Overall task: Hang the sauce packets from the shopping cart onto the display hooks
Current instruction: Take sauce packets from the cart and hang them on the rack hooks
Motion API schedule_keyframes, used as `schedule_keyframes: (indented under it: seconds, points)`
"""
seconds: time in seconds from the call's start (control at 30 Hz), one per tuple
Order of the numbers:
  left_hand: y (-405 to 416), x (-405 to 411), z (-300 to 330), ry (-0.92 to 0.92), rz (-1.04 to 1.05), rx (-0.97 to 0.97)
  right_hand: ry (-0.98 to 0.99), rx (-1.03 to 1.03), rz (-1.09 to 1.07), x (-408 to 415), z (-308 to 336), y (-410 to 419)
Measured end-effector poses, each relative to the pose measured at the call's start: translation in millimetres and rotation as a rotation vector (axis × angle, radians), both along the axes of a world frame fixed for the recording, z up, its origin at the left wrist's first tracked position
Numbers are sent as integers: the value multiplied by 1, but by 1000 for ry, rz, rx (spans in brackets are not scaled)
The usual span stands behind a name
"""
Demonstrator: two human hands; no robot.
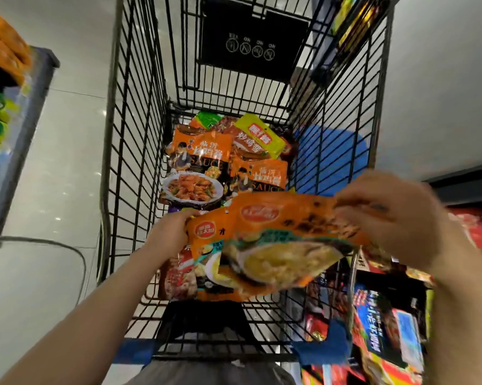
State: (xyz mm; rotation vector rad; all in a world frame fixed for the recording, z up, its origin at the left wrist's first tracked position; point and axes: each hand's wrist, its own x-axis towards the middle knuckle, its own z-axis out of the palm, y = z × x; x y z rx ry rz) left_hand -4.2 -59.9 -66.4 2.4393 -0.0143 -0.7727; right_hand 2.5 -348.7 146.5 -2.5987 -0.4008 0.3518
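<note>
Left hand (169, 232) is gripping the left edge of a flat orange plastic sauce packet (273, 243) above the near end of the black wire shopping cart (134, 151). Right hand (387, 215) is pinching its right top corner, so the long axis is running left-right between both hands; no display hooks are in view.

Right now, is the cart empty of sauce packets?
No, several packets lie in the cart, beyond the orange packet that both hands hold.

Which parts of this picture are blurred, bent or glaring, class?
Head view: motion blur smears the right hand and the orange packets both hands hold; the left hand is sharper; wide-angle distortion bows the cart wires; ceiling-light glare speckles the floor.
</note>
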Motion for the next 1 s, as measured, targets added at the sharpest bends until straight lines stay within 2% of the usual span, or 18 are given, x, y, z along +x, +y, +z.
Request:
schedule_keyframes:
  seconds: [0.13, 0.2, 0.3, 0.37, 0.6, 0.8, 1.0]
  points:
    - [7, 3, -4, -12, 48, -18, 307, -209, 48, -1, -114, 41]
    - [4, 4, -1, -24, 40, -51, 296, -292, 39, -4, -166, 56]
    - [4, 4, 3, -42, 19, -49, 162, -292, -22, 4, -197, 58]
    - [6, 3, 2, -43, 5, -44, 207, -267, -1, 11, -202, 55]
    - [-2, -8, 6, -60, -21, -5, 548, -200, 61, 26, -212, 46]
    - [-8, 7, 6, -167, -97, 188, 497, -460, 309, 48, -189, 48]
    - [-17, 54, 0, -235, -80, 235, 520, -503, 285, 46, -176, 30]
